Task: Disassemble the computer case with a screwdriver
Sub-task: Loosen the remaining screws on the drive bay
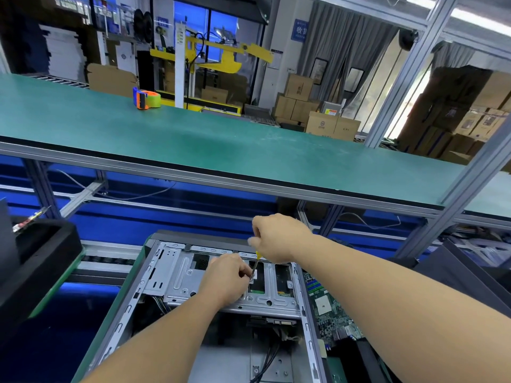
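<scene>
Head view: our 2 hands work over the open computer case (pixel 221 313). Our left hand (pixel 225 280) pinches the screwdriver (pixel 255 268) shaft at the drive bracket (pixel 182 275); our right hand (pixel 276 236) grips its handle. Beyond, a tape dispenser (pixel 146 98) sits on the green shelf (pixel 249 145).

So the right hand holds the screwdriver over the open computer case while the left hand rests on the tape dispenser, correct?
Not quite. In the head view the left hand steadies the screwdriver shaft at the metal bracket inside the computer case; the tape dispenser sits untouched on the green shelf. The right hand does hold it.
</scene>
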